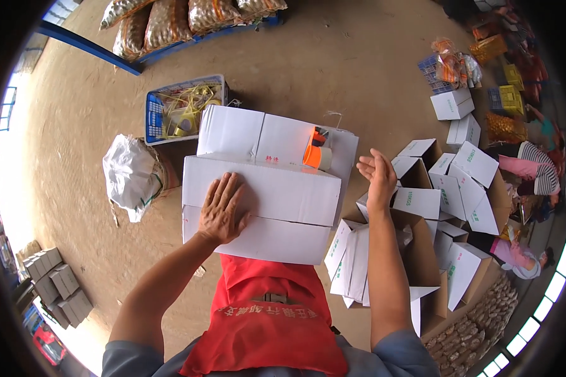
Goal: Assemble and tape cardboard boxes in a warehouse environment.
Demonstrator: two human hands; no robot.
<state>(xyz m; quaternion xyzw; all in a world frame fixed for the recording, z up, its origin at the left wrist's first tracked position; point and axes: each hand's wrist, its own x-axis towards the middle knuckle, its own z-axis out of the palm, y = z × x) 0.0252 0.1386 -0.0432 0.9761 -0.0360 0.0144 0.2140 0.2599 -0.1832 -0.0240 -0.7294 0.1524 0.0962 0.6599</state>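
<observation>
A white carton [264, 188] lies in front of me, its two top flaps meeting along a seam. On its near left part my left hand [223, 210] rests flat with the fingers spread. To the right of the carton, my right hand [378, 180] is raised in the air, palm partly turned up, fingers apart and holding nothing. Just behind the near carton is another white box [229, 132], and an orange tape dispenser [317, 151] sits on it at the right. I wear a red apron [270, 320].
Several open white cartons [421, 207] crowd the floor at right. A blue crate [154, 119] with yellow strapping and a white sack [129, 173] stand at left. Filled mesh sacks [170, 25] lie on a blue frame at the back. People [525, 169] work at far right.
</observation>
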